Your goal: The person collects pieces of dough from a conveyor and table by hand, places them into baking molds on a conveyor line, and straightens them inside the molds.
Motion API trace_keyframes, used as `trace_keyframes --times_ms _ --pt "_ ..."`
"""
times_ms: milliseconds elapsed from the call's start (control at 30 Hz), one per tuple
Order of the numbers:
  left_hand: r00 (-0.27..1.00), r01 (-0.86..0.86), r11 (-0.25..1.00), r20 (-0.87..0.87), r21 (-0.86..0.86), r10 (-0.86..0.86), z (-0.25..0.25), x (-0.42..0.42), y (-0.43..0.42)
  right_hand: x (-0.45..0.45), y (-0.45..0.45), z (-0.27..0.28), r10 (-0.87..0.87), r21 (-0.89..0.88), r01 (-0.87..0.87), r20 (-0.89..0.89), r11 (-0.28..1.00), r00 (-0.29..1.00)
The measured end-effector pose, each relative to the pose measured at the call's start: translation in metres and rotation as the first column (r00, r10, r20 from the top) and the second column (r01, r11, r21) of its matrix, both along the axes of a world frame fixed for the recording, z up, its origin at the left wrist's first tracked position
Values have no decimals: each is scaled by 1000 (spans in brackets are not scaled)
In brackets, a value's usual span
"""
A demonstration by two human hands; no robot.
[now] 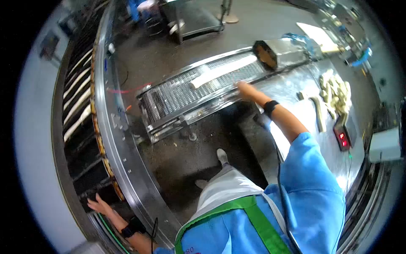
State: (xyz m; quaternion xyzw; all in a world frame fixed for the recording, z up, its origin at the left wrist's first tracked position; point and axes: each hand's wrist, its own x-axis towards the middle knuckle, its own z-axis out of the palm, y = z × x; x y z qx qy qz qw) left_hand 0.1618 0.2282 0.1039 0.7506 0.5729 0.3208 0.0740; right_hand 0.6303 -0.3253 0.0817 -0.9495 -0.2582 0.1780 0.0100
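My left hand [100, 206] is held over the near end of the long left-hand conveyor, fingers spread, holding nothing. Several long pale strips of dough [78, 100] lie in dark troughs farther along that conveyor. My right hand [247, 91] is at the near rail of a metal mesh belt [169, 99], its fingers loosely extended and a little blurred. On the belt lies one long, pale dough roll [226, 72], just beyond my right hand and apart from it. The roll reaches toward a metal housing [285, 53] at the belt's far right end.
Right of the belt, a steel table [306, 110] carries a pile of short dough pieces [335, 93], a longer dough piece [319, 114] and a scale with a red display [343, 139]. A steel cart [194, 23] stands at the back. The conveyor's metal rail [112, 106] runs along my left.
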Motion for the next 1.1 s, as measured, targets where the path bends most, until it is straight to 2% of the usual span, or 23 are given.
trace_keyframes --times_ms 33,67,100,167,200,233,267,300,333,367,400,433,467,500,567,667,767,800,867,967,1033,1067,1100 --pt "968 12 962 246 -272 57 -20 -32 8 50 -28 -50 3 51 -7 74 999 997" --pt "872 24 866 435 -499 226 -27 -55 5 34 -6 9 -161 -98 167 70 981 985" --pt "574 416 572 692 -707 439 -35 -76 3 59 -18 -15 -176 -67 194 220 979 960" --pt "693 503 632 712 -589 112 36 -19 -95 77 -20 -14 -4 -79 38 389 996 921" --pt "631 326 749 723 -577 282 44 6 -117 99 5 -4 59 -144 -19 284 989 957" --pt "521 438 689 787 -578 329 40 5 -102 116 -3 -31 182 -154 -136 336 979 924" --pt "411 537 624 822 -568 395 35 4 -87 129 8 -35 190 -131 -166 208 977 959" --pt "418 568 587 817 -577 398 38 -4 -89 147 23 -54 148 -86 -133 203 987 968" --pt "455 477 618 777 -625 434 51 3 -100 122 41 -29 244 -107 -221 331 969 911" --pt "449 287 708 743 -645 496 38 -3 -95 133 53 -26 336 -216 -290 224 932 915" --pt "426 273 754 778 -598 462 15 -18 -85 131 56 -10 469 -90 -460 213 883 857" --pt "393 96 753 720 -651 572 20 -7 -93 129 65 5 408 36 -410 60 911 911" --pt "338 275 740 782 -614 524 -6 -28 -80 116 78 32 367 168 -354 -57 920 928" --pt "364 221 759 774 -612 518 5 -24 -89 105 91 45 391 192 -406 112 894 914" --pt "343 238 752 778 -615 527 13 -23 -98 84 125 73 296 585 -69 -301 808 907" --pt "368 74 682 655 -728 660 42 -10 -112 -5 209 150 589 819 9 -421 574 690" --pt "378 109 714 693 -692 614 -8 -29 -96 -92 288 183 622 799 257 -590 544 516" --pt "395 161 634 638 -757 661 34 -20 -113 -118 310 196 654 788 283 -613 547 443" --pt "361 127 654 649 -746 670 19 -22 -107 -168 352 217 774 802 316 -585 507 243" --pt "374 257 581 634 -772 677 37 -19 -115 -243 414 232 862 850 261 -495 457 106" --pt "259 151 738 747 -658 613 10 -22 -109 -291 453 225 825 818 189 -562 543 59" --pt "341 336 691 767 -640 544 4 -32 -109 -312 476 206 792 776 169 -608 608 -54" --pt "342 342 689 767 -639 542 -12 -39 -101 -327 503 177 805 812 20 -576 584 -140"
